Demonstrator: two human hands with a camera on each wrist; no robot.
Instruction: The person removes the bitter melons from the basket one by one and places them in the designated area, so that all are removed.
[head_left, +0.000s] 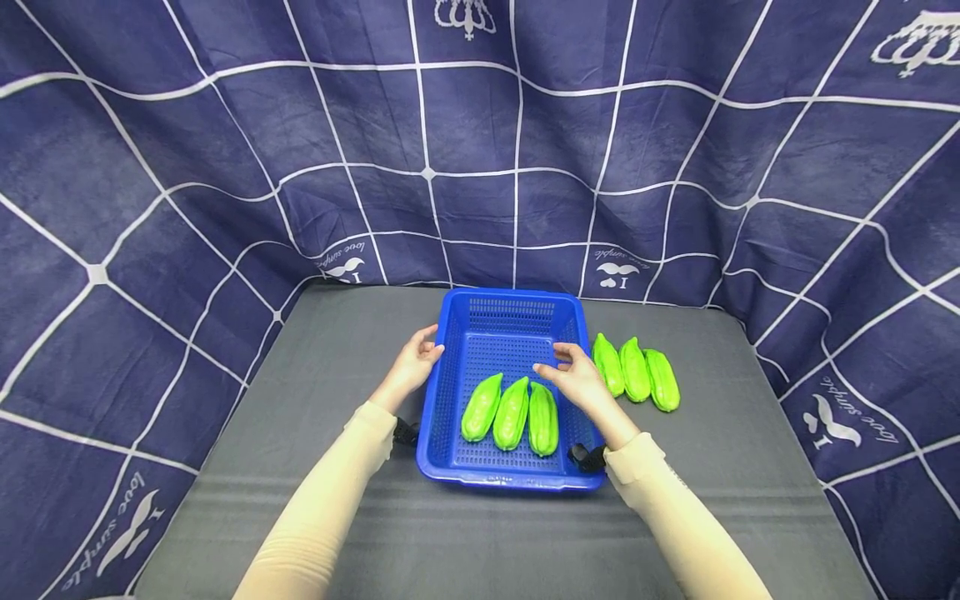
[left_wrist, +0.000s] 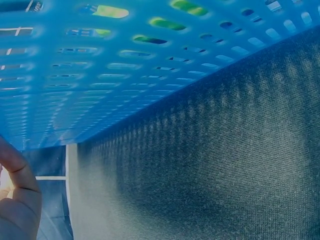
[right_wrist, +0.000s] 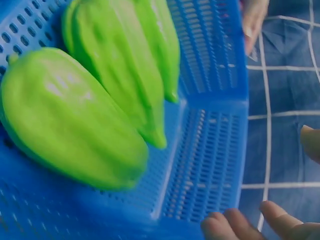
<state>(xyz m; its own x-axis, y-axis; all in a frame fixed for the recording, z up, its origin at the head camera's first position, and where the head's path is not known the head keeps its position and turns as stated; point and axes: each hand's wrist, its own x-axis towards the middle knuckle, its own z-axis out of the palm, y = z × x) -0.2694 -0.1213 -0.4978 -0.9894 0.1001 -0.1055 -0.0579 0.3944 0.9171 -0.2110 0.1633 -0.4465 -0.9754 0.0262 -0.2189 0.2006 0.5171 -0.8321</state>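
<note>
A blue plastic basket (head_left: pixel 510 481) with slotted walls stands on the grey table. Inside it lie three bright green, ridged, tapering vegetables (head_left: pixel 512 414), side by side in its near half; I cannot tell their exact kind. My left hand (head_left: pixel 412 362) is at the basket's left rim, fingers loosely bent; whether it touches the rim is unclear. Over the basket's right side hovers my right hand (head_left: pixel 579 377), thumb and fingers spread apart with nothing between them. Its fingertips (right_wrist: pixel 218 226) appear by the basket wall in the right wrist view.
Three more green vegetables (head_left: pixel 634 371) lie in a row on the table, just right of the basket. A dark blue curtain (head_left: pixel 480 200) with white lines hangs around the back and sides of the grey table (head_left: pixel 315 367). Black wrist straps (head_left: pixel 587 457) are near the basket's sides.
</note>
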